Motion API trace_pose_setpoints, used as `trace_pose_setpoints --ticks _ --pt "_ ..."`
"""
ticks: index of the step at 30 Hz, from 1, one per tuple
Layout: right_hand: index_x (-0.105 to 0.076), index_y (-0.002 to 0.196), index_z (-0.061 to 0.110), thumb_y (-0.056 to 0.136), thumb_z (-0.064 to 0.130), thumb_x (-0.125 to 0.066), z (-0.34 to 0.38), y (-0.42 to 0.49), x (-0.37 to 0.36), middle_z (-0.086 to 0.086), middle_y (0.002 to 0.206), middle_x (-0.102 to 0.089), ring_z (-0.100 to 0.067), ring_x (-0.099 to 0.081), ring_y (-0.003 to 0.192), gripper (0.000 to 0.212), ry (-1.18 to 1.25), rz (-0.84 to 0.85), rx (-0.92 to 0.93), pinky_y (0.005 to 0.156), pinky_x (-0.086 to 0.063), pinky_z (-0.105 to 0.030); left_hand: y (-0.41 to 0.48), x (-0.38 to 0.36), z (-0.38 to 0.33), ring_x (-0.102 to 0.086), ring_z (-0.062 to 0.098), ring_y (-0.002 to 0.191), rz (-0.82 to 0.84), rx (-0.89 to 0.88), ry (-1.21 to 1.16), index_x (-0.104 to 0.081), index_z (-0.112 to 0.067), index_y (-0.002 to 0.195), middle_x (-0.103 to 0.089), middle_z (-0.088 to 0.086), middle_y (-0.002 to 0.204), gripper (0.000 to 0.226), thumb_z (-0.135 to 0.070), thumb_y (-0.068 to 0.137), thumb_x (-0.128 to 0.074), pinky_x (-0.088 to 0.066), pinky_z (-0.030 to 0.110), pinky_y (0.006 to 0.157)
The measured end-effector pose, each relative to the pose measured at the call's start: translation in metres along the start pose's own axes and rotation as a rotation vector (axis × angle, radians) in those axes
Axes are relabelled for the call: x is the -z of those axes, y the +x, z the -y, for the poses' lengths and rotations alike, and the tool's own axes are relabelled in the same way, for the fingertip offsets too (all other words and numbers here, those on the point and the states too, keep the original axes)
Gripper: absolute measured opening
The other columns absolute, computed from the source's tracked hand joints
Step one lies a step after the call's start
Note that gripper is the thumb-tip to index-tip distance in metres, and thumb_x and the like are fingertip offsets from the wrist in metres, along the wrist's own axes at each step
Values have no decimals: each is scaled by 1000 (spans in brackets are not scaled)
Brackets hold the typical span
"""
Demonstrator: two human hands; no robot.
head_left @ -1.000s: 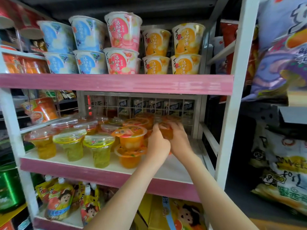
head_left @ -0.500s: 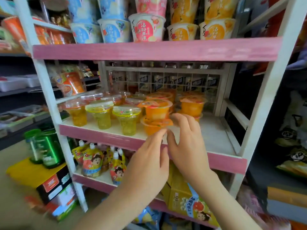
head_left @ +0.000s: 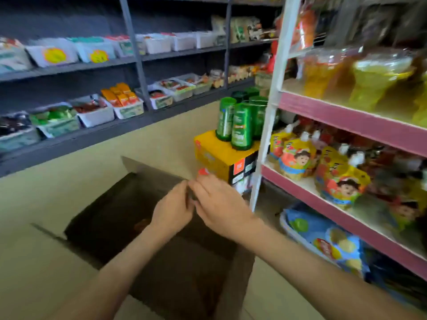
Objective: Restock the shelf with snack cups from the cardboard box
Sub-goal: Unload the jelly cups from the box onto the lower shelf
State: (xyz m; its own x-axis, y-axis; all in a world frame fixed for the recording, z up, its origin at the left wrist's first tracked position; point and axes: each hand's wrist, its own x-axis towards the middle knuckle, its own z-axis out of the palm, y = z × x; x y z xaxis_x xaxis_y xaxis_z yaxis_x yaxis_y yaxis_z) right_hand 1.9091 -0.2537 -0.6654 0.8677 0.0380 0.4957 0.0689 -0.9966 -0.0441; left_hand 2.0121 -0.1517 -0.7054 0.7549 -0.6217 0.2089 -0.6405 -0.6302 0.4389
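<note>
An open cardboard box [head_left: 233, 269] stands on the floor below me, its inside dark and blurred. My left hand [head_left: 172, 211] and my right hand [head_left: 219, 204] hover side by side above its opening, fingertips nearly touching. Both hands hold nothing, fingers fairly straight. Snack cups [head_left: 374, 77] in yellow and orange stand on the pink-edged shelf [head_left: 346, 116] at the upper right, out of reach of both hands. What lies in the box cannot be made out.
Green bottles [head_left: 240, 125] stand on a yellow carton [head_left: 221, 158] beside the white shelf post [head_left: 268, 116]. Pouches [head_left: 298, 160] fill the lower pink shelf. Grey shelving [head_left: 92, 135] with trays of snacks runs along the left. Beige floor surrounds the box.
My view swung down and left from the shelf to the box. Both hands left the snack cups on the shelf and came down empty over the box opening.
</note>
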Motion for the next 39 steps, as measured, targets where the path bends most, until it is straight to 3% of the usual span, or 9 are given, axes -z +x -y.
trace_pose_setpoints --ticks 3,7,12,16,19,23,28,34,39 --pt "-51 123 6 79 8 -62 27 36 -61 -11 116 -55 -29 -52 106 46 37 209 -21 85 -44 -38 28 -16 51 -53 23 112 296 91 158 -46 -10 129 -53 8 127 39 -26 94 -49 -44 34 95" --pt "-27 143 13 85 13 -61 41 46 -130 -7 139 -38 -26 -37 128 67 38 517 -278 99 -37 -37 34 -36 84 -43 27 123 540 193 242 -34 -14 140 -39 10 140 53 -25 92 -52 -40 42 103" --pt "-9 150 19 83 7 -65 55 14 -182 -8 153 -22 -27 -24 140 88 28 721 -531 107 -35 -40 -6 -19 109 -43 24 125 356 37 241 -34 -16 140 -39 7 141 47 -25 96 -45 -41 39 102" --pt "-5 151 22 83 11 -67 66 2 -209 -8 155 -16 -28 -20 142 93 54 809 -529 109 -34 -41 -55 -6 171 -38 26 130 435 158 242 -29 -21 143 -30 6 148 56 -34 93 -48 -36 38 107" --pt "-3 151 23 85 9 -64 65 -14 -220 -7 157 -13 -27 -17 143 92 28 866 -520 111 -31 -41 -43 -15 186 -30 28 135 471 182 175 -23 -26 146 -21 7 152 61 -34 92 -49 -33 42 109" --pt "1 151 23 90 13 -57 50 -50 -227 -6 158 -7 -27 -12 144 84 -63 938 -568 113 -23 -45 -35 -58 183 -12 36 141 775 182 404 -3 -37 149 5 11 157 75 -33 91 -51 -21 53 112" --pt "3 151 26 97 25 -47 34 -71 -232 -6 158 3 -34 -2 144 74 -59 1312 -718 110 -18 -61 -33 -123 139 6 24 145 995 -66 429 15 -30 148 14 6 158 97 -17 87 -60 -6 50 117" --pt "2 151 24 94 31 -54 39 -86 -239 -11 157 -5 -41 -13 141 80 14 1516 -808 107 -23 -61 -43 -157 131 5 20 146 1116 -165 473 9 -18 150 8 4 158 89 -18 90 -57 -4 44 118" --pt "-37 143 13 97 20 -47 44 -90 -240 -11 147 -35 -33 -35 133 48 31 1597 -696 104 -36 -48 -44 -148 137 -10 28 144 1102 -90 487 -12 -13 150 -6 11 158 67 -14 94 -49 -15 44 116"
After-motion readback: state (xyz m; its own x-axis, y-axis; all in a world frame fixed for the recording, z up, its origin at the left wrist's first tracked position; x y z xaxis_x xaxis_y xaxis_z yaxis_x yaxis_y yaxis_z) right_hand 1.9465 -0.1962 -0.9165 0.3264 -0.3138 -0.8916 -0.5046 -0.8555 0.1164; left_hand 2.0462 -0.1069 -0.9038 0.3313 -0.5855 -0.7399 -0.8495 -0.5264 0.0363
